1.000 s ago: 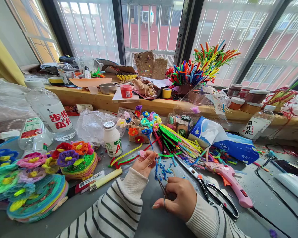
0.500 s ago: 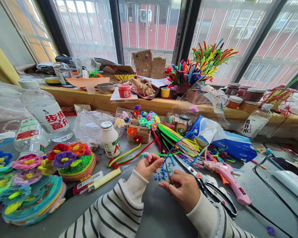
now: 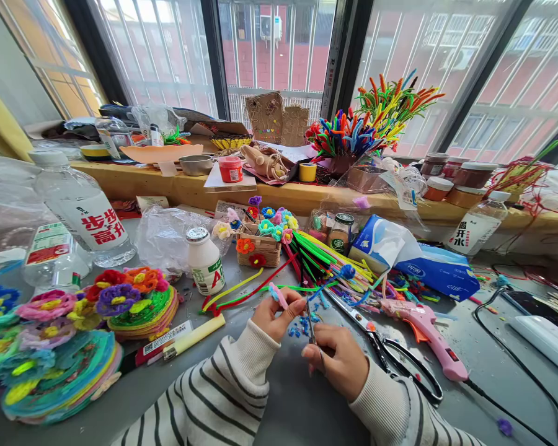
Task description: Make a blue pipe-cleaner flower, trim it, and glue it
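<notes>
My left hand (image 3: pixel 279 314) is closed, thumb and fingertips pinching the near end of a blue pipe cleaner (image 3: pixel 328 285). Its far end carries a curled blue tuft (image 3: pixel 347 271). A pink and light-blue fuzzy piece (image 3: pixel 278 295) pokes out from the fingers of the same hand. In my right hand (image 3: pixel 341 359) is a pair of small scissors (image 3: pixel 311 322), blades pointing up beside the left fingertips and the pipe cleaner. Whether the blades touch it I cannot tell. Blue fuzzy clippings (image 3: pixel 300 325) lie on the table under the hands.
Large black-handled scissors (image 3: pixel 390 353) and a pink glue gun (image 3: pixel 430 334) with a cord lie at right. Pipe cleaners (image 3: pixel 325 254) are bunched behind the hands, by a flower basket (image 3: pixel 259 248). A white bottle (image 3: pixel 204 260) and fuzzy flower discs (image 3: pixel 60 365) stand left.
The blue pipe cleaner has swung lower, its tuft dropping slightly left. The small scissors have shifted slightly, and the pink piece in my left hand has turned upward.
</notes>
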The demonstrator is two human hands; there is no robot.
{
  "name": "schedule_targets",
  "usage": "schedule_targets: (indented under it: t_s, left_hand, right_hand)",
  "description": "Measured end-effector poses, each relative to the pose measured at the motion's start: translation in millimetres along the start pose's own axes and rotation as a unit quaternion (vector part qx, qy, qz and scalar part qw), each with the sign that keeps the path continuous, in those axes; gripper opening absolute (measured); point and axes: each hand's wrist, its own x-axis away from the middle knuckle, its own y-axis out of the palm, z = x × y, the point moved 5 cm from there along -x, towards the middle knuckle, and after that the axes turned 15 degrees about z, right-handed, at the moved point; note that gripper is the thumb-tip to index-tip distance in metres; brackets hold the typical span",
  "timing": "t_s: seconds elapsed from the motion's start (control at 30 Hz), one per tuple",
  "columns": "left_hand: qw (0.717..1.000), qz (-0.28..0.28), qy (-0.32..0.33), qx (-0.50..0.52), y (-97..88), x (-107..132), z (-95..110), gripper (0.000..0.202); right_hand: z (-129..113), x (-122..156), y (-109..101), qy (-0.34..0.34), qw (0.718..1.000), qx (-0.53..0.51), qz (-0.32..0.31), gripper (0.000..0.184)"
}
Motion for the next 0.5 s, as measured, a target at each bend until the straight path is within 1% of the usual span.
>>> schedule_targets:
  t_s: [0.1, 0.23, 0.37, 0.5]
  left_hand:
    - [1.000, -0.003, 0.009, -0.013, 0.9, 1.4, 0.9, 0.017]
    - [0.999, -0.014, 0.029, -0.040, 2.5, 3.1, -1.3, 0.016]
    - [0.997, -0.048, 0.039, -0.052, 5.5, 5.8, -1.4, 0.015]
    - [0.992, -0.092, 0.050, -0.072, 9.6, 9.5, 3.0, 0.018]
  right_hand:
    - [-1.7, 1.7, 2.9, 0.004, 0.999, -0.033, -0.018, 0.070]
    - [-0.6, 2.7, 3.8, 0.004, 0.999, -0.044, -0.020, 0.071]
    - [1.0, 0.7, 0.2, 0.012, 0.999, -0.038, -0.003, 0.069]
    - [1.0, -1.4, -2.8, 0.018, 1.000, -0.024, 0.007, 0.066]
